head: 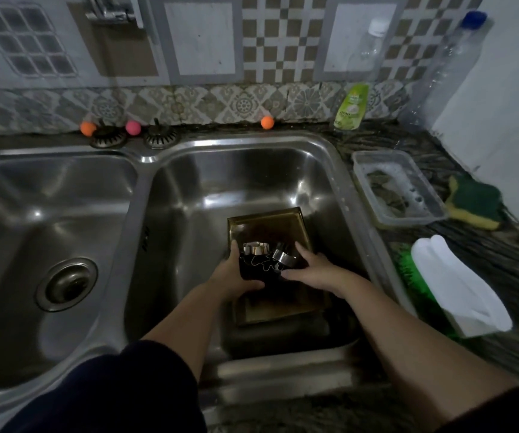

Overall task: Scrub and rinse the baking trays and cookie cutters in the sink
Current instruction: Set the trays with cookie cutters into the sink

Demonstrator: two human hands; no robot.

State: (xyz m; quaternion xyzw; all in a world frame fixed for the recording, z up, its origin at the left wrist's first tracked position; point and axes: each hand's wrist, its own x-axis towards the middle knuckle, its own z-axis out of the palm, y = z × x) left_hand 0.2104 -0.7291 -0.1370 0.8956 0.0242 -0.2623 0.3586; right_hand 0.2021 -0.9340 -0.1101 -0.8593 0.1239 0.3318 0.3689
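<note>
**Both hands on the small dark tray over the right basin**

Your left hand (pixel 236 273) and right hand (pixel 309 270) each grip one side of a small dark tray (pixel 253 275), fingers curled round its edges, thumbs on top. Several metal cookie cutters (pixel 267 254) lie in that tray, between your hands. You hold it above a larger brownish baking tray (pixel 267 223) that lies in the right basin of the double sink (pixel 252 170); whether the two trays touch cannot be told. The left basin shows only its drain.

On the worktop (pixel 502 267) to your right stand a clear plastic container (pixel 398 189) with suds inside, a green-and-yellow sponge (pixel 473 204) just beside it, and nearer you a green brush (pixel 408 270) partly under a white cloth (pixel 458 285). A green dish soap bottle (pixel 350 107) and two clear plastic bottles (pixel 367 48) stand at the tiled wall. Two sink strainers (pixel 161 137) and three small coloured balls (pixel 267 122) sit along the back ledge.
</note>
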